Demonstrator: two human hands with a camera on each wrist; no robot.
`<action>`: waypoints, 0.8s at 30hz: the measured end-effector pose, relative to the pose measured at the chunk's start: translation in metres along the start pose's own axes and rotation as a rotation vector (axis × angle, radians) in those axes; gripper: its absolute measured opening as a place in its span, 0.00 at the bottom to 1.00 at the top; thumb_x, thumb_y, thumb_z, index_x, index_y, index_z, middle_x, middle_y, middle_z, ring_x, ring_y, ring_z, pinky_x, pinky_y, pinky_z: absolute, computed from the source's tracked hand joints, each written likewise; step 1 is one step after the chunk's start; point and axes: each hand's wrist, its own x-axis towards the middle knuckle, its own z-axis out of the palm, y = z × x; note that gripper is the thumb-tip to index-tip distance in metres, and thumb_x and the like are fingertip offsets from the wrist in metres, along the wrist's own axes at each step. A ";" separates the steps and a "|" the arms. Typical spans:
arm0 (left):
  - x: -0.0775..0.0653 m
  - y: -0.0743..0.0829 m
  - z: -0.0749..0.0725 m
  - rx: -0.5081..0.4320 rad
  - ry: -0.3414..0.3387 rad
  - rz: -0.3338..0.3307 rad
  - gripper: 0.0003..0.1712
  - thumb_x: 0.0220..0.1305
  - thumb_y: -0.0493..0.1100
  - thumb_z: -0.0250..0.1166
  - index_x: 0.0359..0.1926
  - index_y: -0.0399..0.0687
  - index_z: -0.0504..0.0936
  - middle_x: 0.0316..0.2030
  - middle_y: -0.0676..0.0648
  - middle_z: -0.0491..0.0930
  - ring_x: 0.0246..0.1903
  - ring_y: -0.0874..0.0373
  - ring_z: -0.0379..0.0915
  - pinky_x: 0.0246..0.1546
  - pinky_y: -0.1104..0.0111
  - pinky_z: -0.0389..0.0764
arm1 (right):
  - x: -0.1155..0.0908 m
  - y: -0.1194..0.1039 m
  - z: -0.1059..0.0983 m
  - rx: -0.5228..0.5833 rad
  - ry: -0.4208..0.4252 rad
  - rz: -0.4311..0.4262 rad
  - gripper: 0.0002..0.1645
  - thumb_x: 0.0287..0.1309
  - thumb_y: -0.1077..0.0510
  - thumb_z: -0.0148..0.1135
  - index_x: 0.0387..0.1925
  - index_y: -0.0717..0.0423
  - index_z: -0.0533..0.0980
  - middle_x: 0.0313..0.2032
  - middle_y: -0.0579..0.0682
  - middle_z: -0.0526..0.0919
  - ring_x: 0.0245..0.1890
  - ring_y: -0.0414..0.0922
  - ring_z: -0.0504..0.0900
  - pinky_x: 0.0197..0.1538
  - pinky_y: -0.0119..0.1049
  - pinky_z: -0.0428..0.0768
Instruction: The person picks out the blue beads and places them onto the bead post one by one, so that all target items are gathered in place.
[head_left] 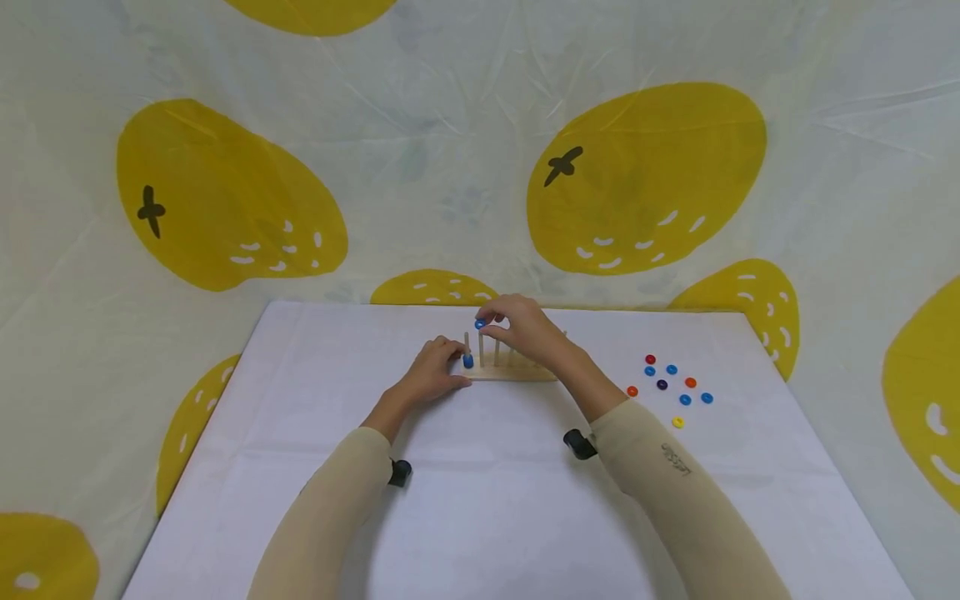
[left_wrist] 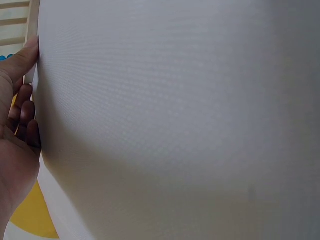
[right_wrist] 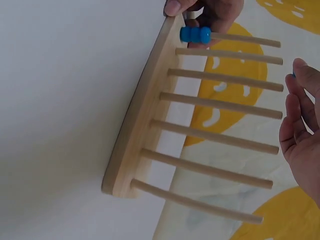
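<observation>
White cloth (head_left: 465, 508) underlies the wooden peg rack (head_left: 517, 374) I watch from afar, the left hand (head_left: 435, 369) clasping its left end; the right hand (head_left: 525, 327), near a three-ring blue stack (right_wrist: 195, 35) on the end peg (right_wrist: 247, 40), pinches a single blue ring (head_left: 480, 323) close to the tip of the second peg (head_left: 482, 352).

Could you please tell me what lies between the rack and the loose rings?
In the head view, the right forearm crosses between the rack and the loose rings.
</observation>
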 end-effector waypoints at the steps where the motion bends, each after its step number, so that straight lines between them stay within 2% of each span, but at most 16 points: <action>1: 0.001 0.000 0.000 0.002 -0.001 0.002 0.32 0.59 0.49 0.78 0.62 0.48 0.79 0.54 0.46 0.75 0.56 0.50 0.69 0.65 0.58 0.73 | 0.002 -0.001 0.001 0.005 -0.008 0.004 0.13 0.66 0.57 0.69 0.50 0.56 0.84 0.46 0.50 0.88 0.47 0.48 0.82 0.56 0.49 0.82; 11: 0.003 -0.002 0.001 0.023 -0.004 0.017 0.31 0.59 0.50 0.78 0.61 0.48 0.79 0.54 0.46 0.75 0.56 0.50 0.69 0.65 0.57 0.73 | 0.014 -0.008 0.013 0.013 -0.045 0.005 0.13 0.66 0.57 0.70 0.49 0.57 0.85 0.44 0.51 0.89 0.45 0.48 0.83 0.54 0.49 0.83; 24: 0.000 -0.002 0.000 0.015 0.006 0.041 0.29 0.58 0.49 0.79 0.58 0.47 0.80 0.52 0.44 0.75 0.55 0.49 0.69 0.63 0.57 0.73 | 0.014 -0.015 0.017 -0.004 -0.084 0.004 0.12 0.65 0.58 0.70 0.48 0.58 0.85 0.44 0.51 0.89 0.46 0.48 0.84 0.53 0.46 0.84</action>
